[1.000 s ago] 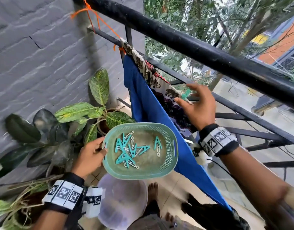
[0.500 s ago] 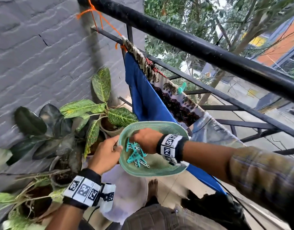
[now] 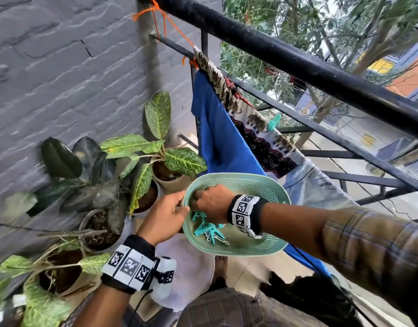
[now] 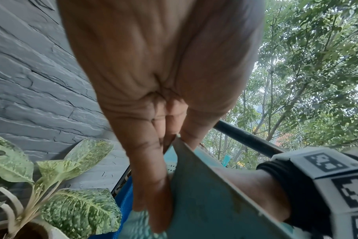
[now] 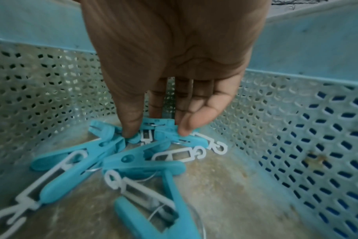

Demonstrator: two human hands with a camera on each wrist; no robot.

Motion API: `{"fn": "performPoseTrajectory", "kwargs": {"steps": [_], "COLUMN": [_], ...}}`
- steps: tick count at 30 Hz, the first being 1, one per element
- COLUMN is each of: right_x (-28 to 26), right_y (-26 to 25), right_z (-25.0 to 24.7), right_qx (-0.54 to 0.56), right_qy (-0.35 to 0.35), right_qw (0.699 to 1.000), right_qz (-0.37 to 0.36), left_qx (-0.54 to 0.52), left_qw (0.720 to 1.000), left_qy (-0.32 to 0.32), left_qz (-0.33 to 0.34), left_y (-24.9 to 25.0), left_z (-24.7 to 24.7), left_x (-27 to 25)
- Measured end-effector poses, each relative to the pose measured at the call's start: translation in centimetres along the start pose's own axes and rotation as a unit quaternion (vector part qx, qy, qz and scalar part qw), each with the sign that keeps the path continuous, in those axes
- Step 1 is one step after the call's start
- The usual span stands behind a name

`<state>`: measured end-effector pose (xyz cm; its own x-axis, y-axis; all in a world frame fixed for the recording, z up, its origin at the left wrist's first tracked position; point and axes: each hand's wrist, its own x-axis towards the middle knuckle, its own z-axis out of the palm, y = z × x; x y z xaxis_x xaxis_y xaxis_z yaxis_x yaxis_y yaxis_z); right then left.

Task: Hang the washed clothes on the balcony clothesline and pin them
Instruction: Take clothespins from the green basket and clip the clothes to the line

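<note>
No writing reads clearly; the tag on the pale jeans [image 3: 321,182] is too blurred. Your left hand [image 3: 164,218] grips the rim of the green basket [image 3: 269,244], thumb over the edge. The basket holds a heap of teal clothespins [image 5: 133,160]. Your right hand [image 5: 174,64] reaches in, thumb and fingertips [image 5: 131,127] closing on one pin. The blue cloth [image 3: 217,138] and the elephant-print cloth [image 3: 257,121] hang on the line, one pin [image 3: 274,122] clipped there.
</note>
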<state>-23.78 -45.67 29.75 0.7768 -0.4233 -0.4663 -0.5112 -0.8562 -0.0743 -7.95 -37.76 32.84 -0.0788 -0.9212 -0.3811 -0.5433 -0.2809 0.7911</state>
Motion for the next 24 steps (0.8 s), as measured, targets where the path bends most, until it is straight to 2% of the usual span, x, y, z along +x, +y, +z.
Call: {"fn": "performPoseTrajectory", "kwargs": {"steps": [3,7,17,22,24], "right_x": [-0.2,-0.3,-3.1,-4.2,-4.6], "right_y": [-0.4,-0.8,-1.0,-0.1,0.8], "right_z": [-0.6,-0.7,-1.1,-1.0,-1.0], "right_qx": [0.005,0.061,0.098,0.182,0.262], "right_qy": [0.005,0.014,0.021,0.094,0.13], "right_qw": [1.0,0.998,0.993,0.978,0.956], "right_qz": [-0.015,0.0,-0.06,-0.043,-0.017], "left_qx": [0.007,0.012,0.002,-0.005,-0.006], "left_qw": [1.0,1.0,1.0,1.0,0.999], "left_qy": [0.005,0.0,0.0,0.012,0.027], "left_qz": [0.0,0.003,0.001,-0.011,-0.024], "left_y": [-0.1,-0.1,-1.0,-1.6,-1.8], "left_z": [-0.3,-0.5,-0.7,-0.9,-1.1], "left_x": [0.0,-0.1,-0.3,-0.3,-0.4]}}
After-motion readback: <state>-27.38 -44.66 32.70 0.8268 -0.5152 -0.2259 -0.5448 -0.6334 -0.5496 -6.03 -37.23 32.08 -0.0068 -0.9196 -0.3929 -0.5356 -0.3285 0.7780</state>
